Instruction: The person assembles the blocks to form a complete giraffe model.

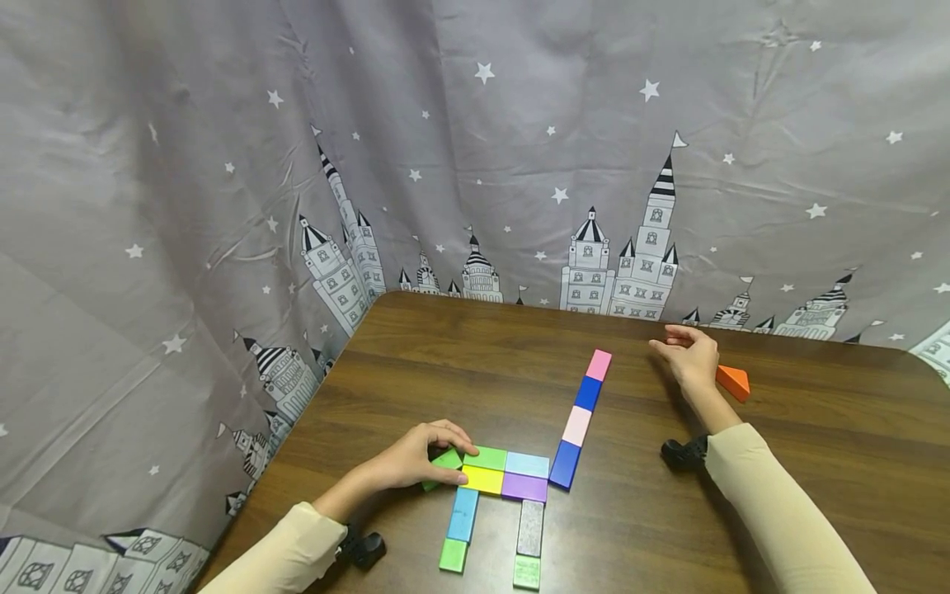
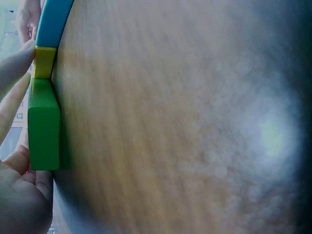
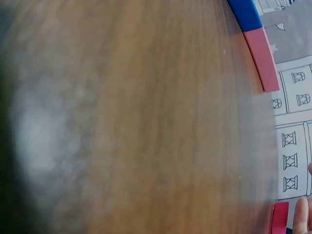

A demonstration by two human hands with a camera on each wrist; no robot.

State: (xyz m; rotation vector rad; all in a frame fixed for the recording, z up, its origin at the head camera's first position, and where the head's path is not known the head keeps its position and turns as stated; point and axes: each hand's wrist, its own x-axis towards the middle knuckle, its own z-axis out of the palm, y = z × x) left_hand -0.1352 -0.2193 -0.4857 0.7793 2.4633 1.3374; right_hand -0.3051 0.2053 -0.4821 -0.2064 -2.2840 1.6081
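Observation:
In the head view my left hand (image 1: 411, 454) reaches over a green block (image 1: 438, 477), its fingertips touching a light green block (image 1: 486, 458) and a yellow block (image 1: 482, 479). The left wrist view shows the near face of the green block (image 2: 45, 131) with fingers behind it. My right hand (image 1: 690, 356) hovers at the table's back, fingers loosely bent, with nothing visible in it. Just right of its wrist lies an orange triangular block (image 1: 734, 383). The right wrist view catches a red face (image 3: 280, 218) beside a fingertip; I cannot tell whether it is that triangle.
Light blue (image 1: 528, 464) and purple (image 1: 524, 487) blocks continue the middle group. Two leg-like columns, blue (image 1: 463, 513) and dark (image 1: 530, 528), end in green blocks. A slanted row runs from blue (image 1: 566, 464) to pink (image 1: 599, 365). A curtain (image 1: 475, 165) borders the wooden table (image 1: 638, 528).

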